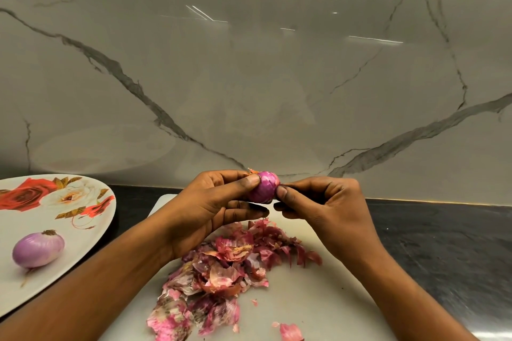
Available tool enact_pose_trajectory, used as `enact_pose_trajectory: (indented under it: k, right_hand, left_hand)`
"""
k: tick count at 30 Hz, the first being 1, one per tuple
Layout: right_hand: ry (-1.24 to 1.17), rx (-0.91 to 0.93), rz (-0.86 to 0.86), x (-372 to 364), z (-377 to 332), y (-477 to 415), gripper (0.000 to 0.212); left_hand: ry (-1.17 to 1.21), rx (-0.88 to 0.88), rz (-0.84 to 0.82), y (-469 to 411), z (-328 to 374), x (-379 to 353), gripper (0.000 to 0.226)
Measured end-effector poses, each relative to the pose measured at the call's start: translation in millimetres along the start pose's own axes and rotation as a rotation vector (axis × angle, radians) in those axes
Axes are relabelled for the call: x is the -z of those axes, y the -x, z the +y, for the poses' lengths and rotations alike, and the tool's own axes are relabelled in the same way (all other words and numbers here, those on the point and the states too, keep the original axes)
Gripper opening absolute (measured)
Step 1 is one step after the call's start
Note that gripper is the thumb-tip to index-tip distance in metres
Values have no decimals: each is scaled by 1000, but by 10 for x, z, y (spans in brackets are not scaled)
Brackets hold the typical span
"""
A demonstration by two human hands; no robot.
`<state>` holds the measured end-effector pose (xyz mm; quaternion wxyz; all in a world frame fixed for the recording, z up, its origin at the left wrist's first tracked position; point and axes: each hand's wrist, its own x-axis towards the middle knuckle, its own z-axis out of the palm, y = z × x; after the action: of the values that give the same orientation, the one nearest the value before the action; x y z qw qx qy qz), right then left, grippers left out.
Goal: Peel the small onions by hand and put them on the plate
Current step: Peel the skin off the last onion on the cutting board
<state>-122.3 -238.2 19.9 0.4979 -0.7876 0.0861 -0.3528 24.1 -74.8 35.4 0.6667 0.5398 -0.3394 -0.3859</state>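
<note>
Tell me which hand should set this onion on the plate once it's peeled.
Left. The left hand holds the onion between thumb and fingers, and the plate lies on that side. The right hand only pinches at the onion's skin and would likely have to cross over.

Dark countertop (pixel 443 243) bears a floral plate (pixel 80 246) and white cutting board (pixel 318 299).

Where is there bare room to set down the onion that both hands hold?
On the plate, between the peeled onion and the right rim, below the rose print. On the cutting board, between the peels and the right forearm. The board's middle is crowded.
</note>
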Motion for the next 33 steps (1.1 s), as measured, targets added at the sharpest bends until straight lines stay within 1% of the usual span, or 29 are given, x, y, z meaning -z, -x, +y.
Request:
enact_pose_trajectory:
  k: [5,8,14,20,24,27,30,33]
  right_hand:
    - [15,27,1,-11,-5,15,7]
    - [34,31,12,-21,-13,13,7]
    - [-123,-35,-12,-20,-71,-1,11]
    - [-197,-55,-47,-16,-51,-17,10]
    - [-220,-51,-110,-3,-29,-23,14]
    - [-235,-59,-84,22,-23,-41,17]
    - [-245,-74,-41,38,-20,-51,14]
    - [-245,-70,-61,45,-45,-26,5]
  left_hand:
    - [-86,-23,23,31,9,-35,40]
    - [-99,-30,6,33,4,-37,39]
    - [-10,2,-83,22,16,-5,30]
    - [59,40,-144,13,8,9,40]
    - [125,46,-150,40,52,2,39]
    - [183,55,-176,66,76,5,38]
    - [188,53,-185,61,69,3,38]
    - [176,38,-151,45,60,6,36]
